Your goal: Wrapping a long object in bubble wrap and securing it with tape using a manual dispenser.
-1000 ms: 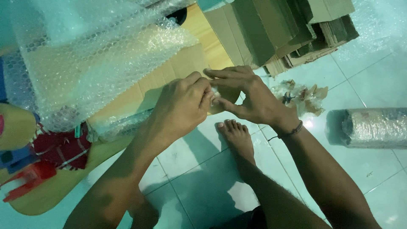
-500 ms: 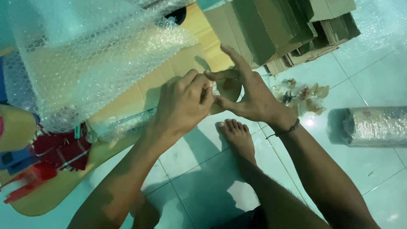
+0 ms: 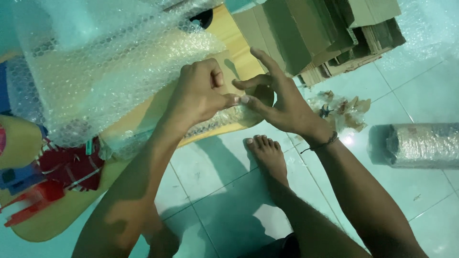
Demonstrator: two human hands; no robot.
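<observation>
Watching the head cam feed here, looking down at both hands working in the middle of the frame. The left hand [image 3: 201, 93] is curled almost into a fist, thumb and forefinger pinched together on the edge of the bubble wrap [image 3: 110, 67] right where it folds over the end of the wooden board [image 3: 239, 62]. The right hand [image 3: 282, 102] is much looser: index finger stretched up toward the top of the frame, thumb pointing left, and its fingertips meet the left hand's pinch at the same spot on the wrap. I can't tell if the right one actually has any of the plastic or is just pressing against it.

The bubble wrap itself fills the upper left of the frame, draped over the pale board, which runs diagonally from the lower left up to the centre. There's red and blue artwork [image 3: 62, 167] on the board's lower left part, showing out from under the wrap.

Top right has a stack of flattened cardboard boxes [image 3: 315, 33]. Just beside it, a little pile of torn paper scraps [image 3: 342, 107] on the green tiled floor [image 3: 411, 86]. A wrapped roll [image 3: 416, 145] lies at the right edge. A bare foot [image 3: 267, 155] sits on the tiles below the hands.
</observation>
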